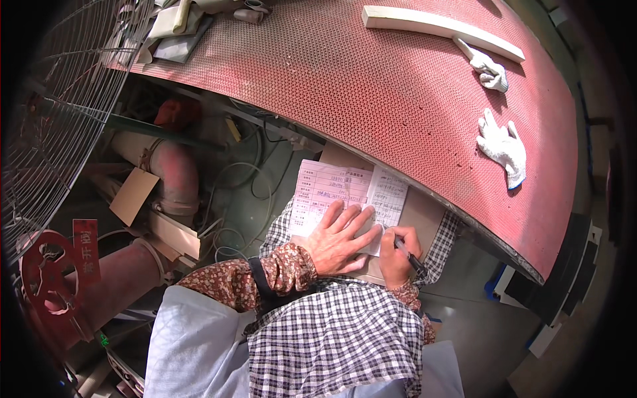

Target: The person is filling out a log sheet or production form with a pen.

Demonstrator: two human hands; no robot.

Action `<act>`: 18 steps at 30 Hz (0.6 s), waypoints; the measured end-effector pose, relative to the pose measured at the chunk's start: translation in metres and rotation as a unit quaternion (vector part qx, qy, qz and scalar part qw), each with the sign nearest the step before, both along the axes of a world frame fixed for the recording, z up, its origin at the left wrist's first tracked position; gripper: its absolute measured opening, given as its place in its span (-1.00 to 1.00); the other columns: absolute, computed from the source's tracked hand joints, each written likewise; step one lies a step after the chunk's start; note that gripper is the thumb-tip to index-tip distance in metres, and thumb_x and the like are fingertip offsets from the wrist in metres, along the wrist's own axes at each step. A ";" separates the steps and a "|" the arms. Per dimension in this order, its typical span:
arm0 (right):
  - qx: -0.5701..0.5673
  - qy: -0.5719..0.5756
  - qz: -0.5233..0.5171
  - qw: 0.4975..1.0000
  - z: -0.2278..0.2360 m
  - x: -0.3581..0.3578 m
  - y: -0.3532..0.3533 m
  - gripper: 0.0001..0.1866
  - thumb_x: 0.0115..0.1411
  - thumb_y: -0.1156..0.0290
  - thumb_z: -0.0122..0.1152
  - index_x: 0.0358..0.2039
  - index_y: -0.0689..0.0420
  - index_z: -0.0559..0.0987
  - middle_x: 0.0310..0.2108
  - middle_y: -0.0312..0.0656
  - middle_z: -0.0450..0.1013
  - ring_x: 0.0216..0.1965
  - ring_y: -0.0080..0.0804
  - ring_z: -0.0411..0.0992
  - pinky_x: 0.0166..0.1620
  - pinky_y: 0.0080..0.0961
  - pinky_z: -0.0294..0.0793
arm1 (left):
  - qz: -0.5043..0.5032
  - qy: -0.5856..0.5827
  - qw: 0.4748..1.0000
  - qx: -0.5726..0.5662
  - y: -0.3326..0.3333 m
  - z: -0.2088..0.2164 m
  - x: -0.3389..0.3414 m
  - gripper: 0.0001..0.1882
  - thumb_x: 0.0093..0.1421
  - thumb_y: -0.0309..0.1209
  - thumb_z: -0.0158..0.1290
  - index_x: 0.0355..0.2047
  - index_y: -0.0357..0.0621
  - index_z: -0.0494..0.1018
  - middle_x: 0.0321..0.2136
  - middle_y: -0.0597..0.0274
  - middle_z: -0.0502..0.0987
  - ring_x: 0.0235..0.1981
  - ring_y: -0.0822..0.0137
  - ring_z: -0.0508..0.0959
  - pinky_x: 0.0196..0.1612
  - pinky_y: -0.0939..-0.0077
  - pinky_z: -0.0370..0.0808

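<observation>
A pink-and-white printed form (323, 180) with handwriting lies on my lap, on top of brown cardboard (424, 213). My left hand (340, 239) rests flat across the form's lower part, fingers spread. Beside it, my right hand (399, 253) grips a black pen (419, 266); its tip is hidden behind my fingers. Under and above the right hand shows a white sheet covered in handwritten lines (388, 199), overlapping the form's right side. A black-and-white checked apron (332, 338) covers my lap.
A red perforated-surface table (318, 79) stands in front, its edge close over the papers. On it lie a pale curved bar (441, 30) and two white work gloves (491, 71) (504, 147). Left are a wire fan guard (79, 99), red pipes (119, 282), a valve wheel (50, 278) and cardboard pieces (135, 196).
</observation>
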State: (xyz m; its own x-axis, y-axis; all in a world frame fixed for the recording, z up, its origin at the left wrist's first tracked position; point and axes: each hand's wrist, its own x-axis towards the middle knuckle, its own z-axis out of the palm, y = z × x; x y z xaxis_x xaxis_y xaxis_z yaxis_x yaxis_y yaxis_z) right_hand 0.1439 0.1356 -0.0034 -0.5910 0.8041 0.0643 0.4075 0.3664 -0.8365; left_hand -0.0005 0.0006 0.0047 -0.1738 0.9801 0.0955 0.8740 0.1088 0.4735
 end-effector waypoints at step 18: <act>-0.003 0.025 -0.017 1.000 -0.001 0.000 0.000 -0.89 0.20 0.47 0.30 -0.39 0.20 0.55 -0.51 -0.10 0.50 -0.52 -0.22 0.49 -0.40 -0.28 0.47 | 0.001 -0.008 1.000 0.026 0.000 -0.003 0.000 -0.17 0.08 0.01 0.28 0.37 0.14 0.35 0.40 -0.03 0.27 0.32 -0.05 0.35 0.39 -0.29 0.14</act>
